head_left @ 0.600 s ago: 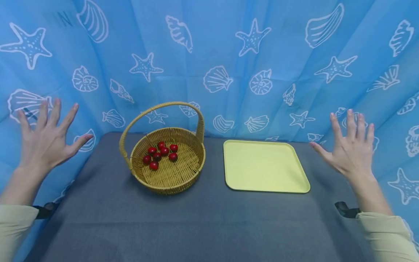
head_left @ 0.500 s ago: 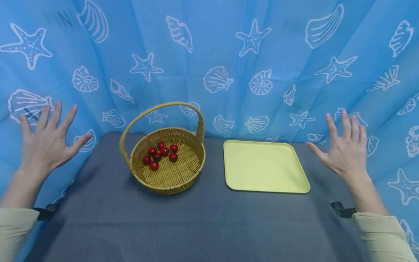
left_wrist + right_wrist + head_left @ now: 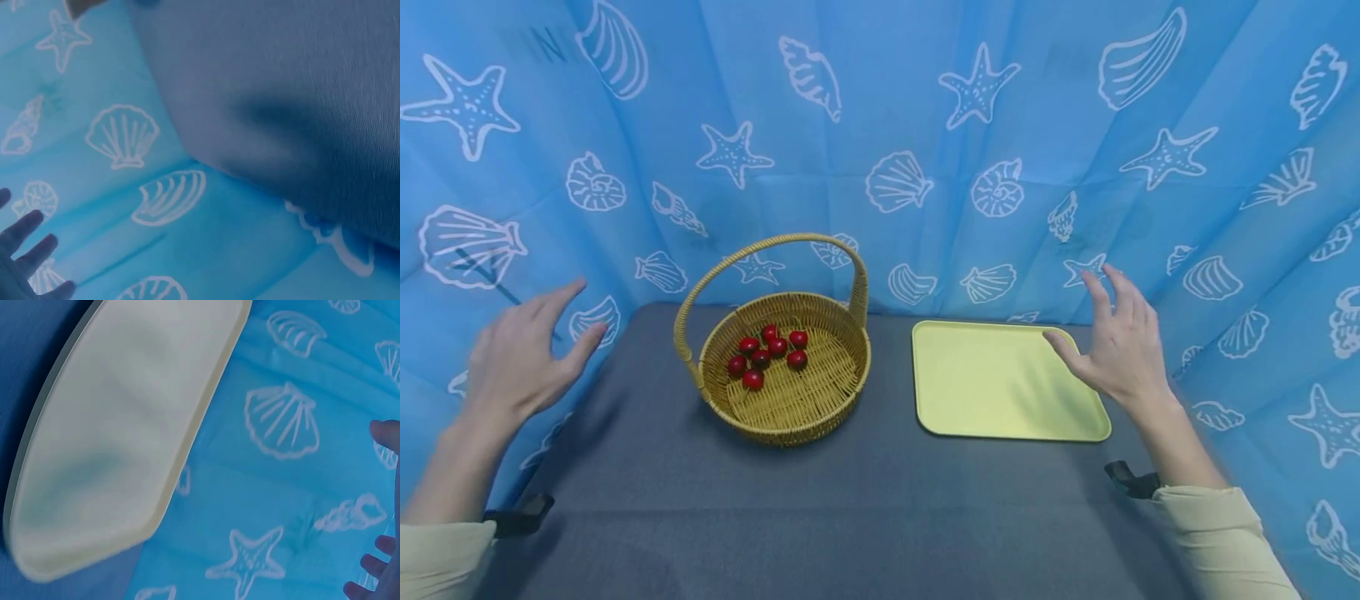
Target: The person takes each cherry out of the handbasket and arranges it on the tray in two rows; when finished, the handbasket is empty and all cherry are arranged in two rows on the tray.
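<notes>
My left hand (image 3: 523, 354) is held in the air left of a wicker basket (image 3: 790, 432), fingers loosely bent and holding nothing. Several red cherries (image 3: 753, 379) lie in the left and back part of the basket, whose tall handle (image 3: 767, 242) arches over it. Over the right end of a pale yellow tray (image 3: 992, 383), my right hand (image 3: 1118, 350) hovers with thumb and fingers apart and nothing in them. In the left wrist view, fingers (image 3: 39, 253) show at the lower left corner. The right wrist view has the tray (image 3: 112, 425) and fingertips (image 3: 374, 565) at its right edge.
A dark grey cloth (image 3: 865, 533) covers the table, with basket and tray side by side towards its back edge. Behind and at both sides hangs a blue curtain (image 3: 910, 100) printed with white shells and starfish. A dark wrist strap (image 3: 520, 515) sits on each arm.
Both hands have come down from a spread, raised pose. The right hand has moved left to above the tray's right end, and the left hand's fingers have bent. Basket, cherries and tray stay put.
</notes>
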Tool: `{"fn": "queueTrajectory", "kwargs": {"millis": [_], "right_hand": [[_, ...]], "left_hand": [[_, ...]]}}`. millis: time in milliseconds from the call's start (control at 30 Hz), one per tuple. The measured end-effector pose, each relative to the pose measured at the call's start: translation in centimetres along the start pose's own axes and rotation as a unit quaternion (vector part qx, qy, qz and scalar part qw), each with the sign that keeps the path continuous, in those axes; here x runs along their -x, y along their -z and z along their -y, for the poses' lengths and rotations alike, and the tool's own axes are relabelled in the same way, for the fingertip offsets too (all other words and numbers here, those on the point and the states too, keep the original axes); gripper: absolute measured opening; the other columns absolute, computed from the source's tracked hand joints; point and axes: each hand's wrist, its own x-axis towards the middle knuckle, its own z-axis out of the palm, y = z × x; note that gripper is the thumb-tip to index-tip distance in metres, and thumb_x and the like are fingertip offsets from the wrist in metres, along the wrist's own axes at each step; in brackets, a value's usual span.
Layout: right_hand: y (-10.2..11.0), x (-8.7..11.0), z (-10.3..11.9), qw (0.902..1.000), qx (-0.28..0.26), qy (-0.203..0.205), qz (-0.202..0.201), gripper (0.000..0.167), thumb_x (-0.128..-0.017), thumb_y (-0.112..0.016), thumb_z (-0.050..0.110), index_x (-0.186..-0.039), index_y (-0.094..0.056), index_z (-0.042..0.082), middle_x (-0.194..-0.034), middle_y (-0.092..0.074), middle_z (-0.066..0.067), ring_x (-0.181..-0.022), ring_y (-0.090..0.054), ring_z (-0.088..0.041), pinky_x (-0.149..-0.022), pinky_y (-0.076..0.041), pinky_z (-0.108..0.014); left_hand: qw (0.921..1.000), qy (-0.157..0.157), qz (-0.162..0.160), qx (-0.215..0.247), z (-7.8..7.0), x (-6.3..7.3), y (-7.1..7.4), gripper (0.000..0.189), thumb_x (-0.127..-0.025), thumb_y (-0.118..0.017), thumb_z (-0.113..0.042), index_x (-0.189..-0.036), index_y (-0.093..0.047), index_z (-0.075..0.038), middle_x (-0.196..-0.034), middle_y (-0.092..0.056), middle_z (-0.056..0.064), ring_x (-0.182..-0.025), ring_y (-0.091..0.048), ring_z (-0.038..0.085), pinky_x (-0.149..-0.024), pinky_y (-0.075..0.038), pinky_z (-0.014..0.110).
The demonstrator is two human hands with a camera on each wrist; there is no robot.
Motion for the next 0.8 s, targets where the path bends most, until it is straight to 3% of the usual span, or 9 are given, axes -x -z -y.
{"fn": "queueTrajectory", "kwargs": {"millis": [67, 167, 300, 433, 533, 700, 800], "right_hand": [[-0.4, -0.2, 0.8, 0.9998, -0.020, 0.002, 0.008, 0.095, -0.097, -0.052, 0.073, -0.162, -0.040, 0.004, -0.163, -0.042, -0.035, -0.142, -0.046, -0.061, -0.098, -0.045, -0.083], [-0.9, -0.5, 2.1, 0.9984, -0.051, -0.002, 0.023, 0.089, -0.093, -0.070, 0.050, -0.161, -0.040, 0.002, -0.163, -0.042, -0.033, -0.141, -0.047, -0.060, -0.100, -0.044, -0.081], [-1.7, -0.7, 4.1, 0.9928, -0.107, -0.021, 0.049, 0.089, -0.088, -0.082, 0.028, -0.161, -0.040, 0.001, -0.161, -0.044, -0.032, -0.142, -0.046, -0.057, -0.108, -0.042, -0.078], [-2.5, -1.0, 6.2, 0.9825, -0.164, -0.041, 0.078, 0.082, -0.092, -0.082, 0.022, -0.160, -0.041, 0.002, -0.159, -0.047, -0.029, -0.144, -0.046, -0.053, -0.106, -0.045, -0.074], [-3.3, -1.2, 7.7, 0.9749, -0.195, -0.049, 0.096, 0.077, -0.095, -0.080, 0.022, -0.159, -0.042, 0.002, -0.159, -0.048, -0.028, -0.145, -0.047, -0.051, -0.100, -0.049, -0.072], [-4.3, -1.7, 10.1, 0.9594, -0.249, -0.055, 0.120, 0.072, -0.098, -0.079, 0.022, -0.159, -0.044, 0.004, -0.159, -0.050, -0.024, -0.144, -0.049, -0.047, -0.107, -0.049, -0.070], [-4.7, -2.0, 11.5, 0.9483, -0.283, -0.051, 0.134, 0.071, -0.100, -0.078, 0.022, -0.159, -0.044, 0.003, -0.159, -0.052, -0.022, -0.145, -0.051, -0.044, -0.115, -0.046, -0.067]], "left_hand": [[0.9998, 0.002, 0.010, 0.019, -0.4, 0.5, 0.1, 0.067, -0.109, -0.057, -0.047, -0.163, -0.046, -0.009, -0.149, -0.055, 0.039, -0.126, -0.052, 0.064, -0.100, -0.040, 0.081], [0.9978, 0.011, 0.024, 0.061, -1.3, 1.3, 0.2, 0.060, -0.110, -0.059, -0.039, -0.159, -0.051, -0.006, -0.146, -0.057, 0.038, -0.125, -0.053, 0.060, -0.097, -0.041, 0.078], [0.9924, 0.021, 0.027, 0.118, -2.9, 2.4, 0.3, 0.049, -0.110, -0.062, -0.029, -0.150, -0.058, -0.001, -0.134, -0.065, 0.035, -0.118, -0.061, 0.054, -0.095, -0.047, 0.072], [0.9861, 0.032, 0.051, 0.155, -4.3, 3.7, 0.3, 0.042, -0.110, -0.064, -0.028, -0.142, -0.063, 0.000, -0.119, -0.072, 0.032, -0.105, -0.071, 0.051, -0.080, -0.063, 0.035], [0.9821, 0.036, 0.077, 0.168, -5.2, 4.6, 0.2, 0.038, -0.110, -0.065, -0.029, -0.137, -0.067, -0.002, -0.117, -0.074, 0.028, -0.100, -0.074, 0.041, -0.069, -0.050, 0.007], [0.9748, 0.045, 0.095, 0.197, -7.1, 6.1, -0.1, 0.025, -0.109, -0.067, -0.030, -0.119, -0.071, -0.007, -0.107, -0.076, 0.017, -0.087, -0.065, -0.004, -0.069, -0.051, 0.012], [0.9681, 0.047, 0.108, 0.221, -8.5, 6.9, -0.5, 0.020, -0.109, -0.069, -0.028, -0.113, -0.072, -0.009, -0.102, -0.076, 0.012, -0.082, -0.061, -0.010, -0.067, -0.053, 0.018]]}}
